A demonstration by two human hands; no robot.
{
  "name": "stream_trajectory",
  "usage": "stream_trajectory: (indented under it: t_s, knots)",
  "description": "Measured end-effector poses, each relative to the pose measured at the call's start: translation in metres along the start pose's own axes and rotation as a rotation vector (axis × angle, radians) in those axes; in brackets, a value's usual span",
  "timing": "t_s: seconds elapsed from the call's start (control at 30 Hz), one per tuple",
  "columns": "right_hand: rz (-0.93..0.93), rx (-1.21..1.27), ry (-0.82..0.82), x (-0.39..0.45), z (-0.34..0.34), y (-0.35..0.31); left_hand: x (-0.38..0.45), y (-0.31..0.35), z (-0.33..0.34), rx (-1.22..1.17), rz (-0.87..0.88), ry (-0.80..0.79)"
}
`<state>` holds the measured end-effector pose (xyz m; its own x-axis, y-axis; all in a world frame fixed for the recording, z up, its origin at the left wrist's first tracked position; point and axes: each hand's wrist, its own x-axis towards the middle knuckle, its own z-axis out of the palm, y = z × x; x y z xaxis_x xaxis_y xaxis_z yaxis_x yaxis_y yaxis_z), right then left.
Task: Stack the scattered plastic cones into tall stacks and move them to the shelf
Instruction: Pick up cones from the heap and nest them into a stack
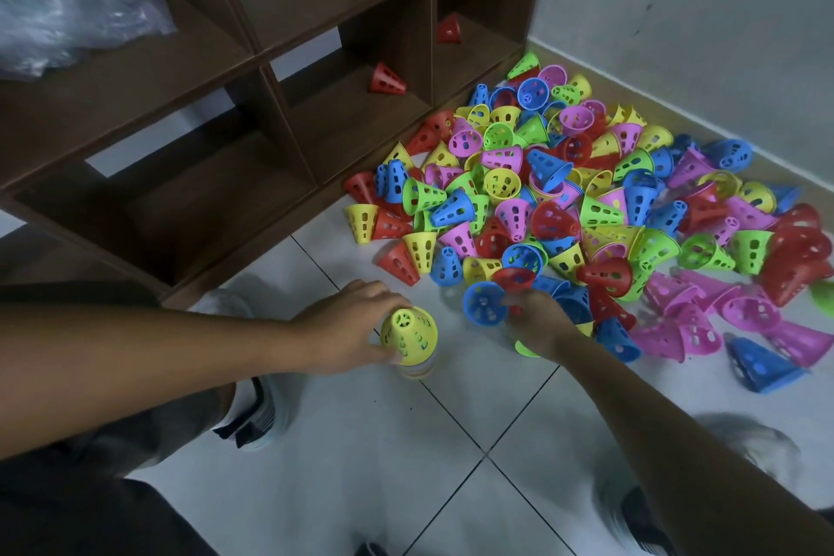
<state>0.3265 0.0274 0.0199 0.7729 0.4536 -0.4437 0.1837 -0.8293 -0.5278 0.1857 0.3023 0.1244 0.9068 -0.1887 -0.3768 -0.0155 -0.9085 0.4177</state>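
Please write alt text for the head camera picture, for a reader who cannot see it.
A person crouches on a tiled floor, left hand gripping a yellow-topped stack of cones while the right hand reaches into a big pile of colourful perforated cones. Behind stands a brown shelf with two red cones in its compartments.

Cone pile (586, 203) blocks floor by shelf (280, 59), bare tiles (383, 442) nearer

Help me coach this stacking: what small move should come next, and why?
Probably bring the blue cone pinched by the right hand over and slip it onto the yellow-topped stack that the left hand steadies on the floor; the pile remains large and the stack looks short.
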Motion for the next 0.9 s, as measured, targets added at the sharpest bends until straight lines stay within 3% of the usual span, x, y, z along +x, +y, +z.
stream_trajectory:
  t_s: [0.23, 0.4, 0.47, 0.63, 0.77, 0.9]
  knots:
    - [0.045, 0.590, 0.067, -0.005, -0.035, -0.032, 0.014, 0.007, -0.013, 0.013, -0.061, -0.121]
    - [-0.042, 0.867, -0.028, -0.021, -0.071, -0.066, 0.009, 0.026, -0.047, -0.155, -0.057, -0.008]
    - [-0.089, 0.935, -0.063, -0.028, -0.082, -0.082, 0.006, 0.033, -0.066, -0.214, -0.055, 0.063]
    - [-0.207, 1.077, -0.167, -0.046, -0.101, -0.117, 0.006, 0.040, -0.105, -0.106, -0.011, 0.241]
    - [-0.264, 1.086, -0.270, -0.050, -0.099, -0.134, 0.000, 0.043, -0.118, -0.219, 0.081, 0.183]
    - [-0.243, 1.067, -0.343, -0.046, -0.097, -0.133, -0.003, 0.044, -0.123, -0.169, 0.081, 0.134]
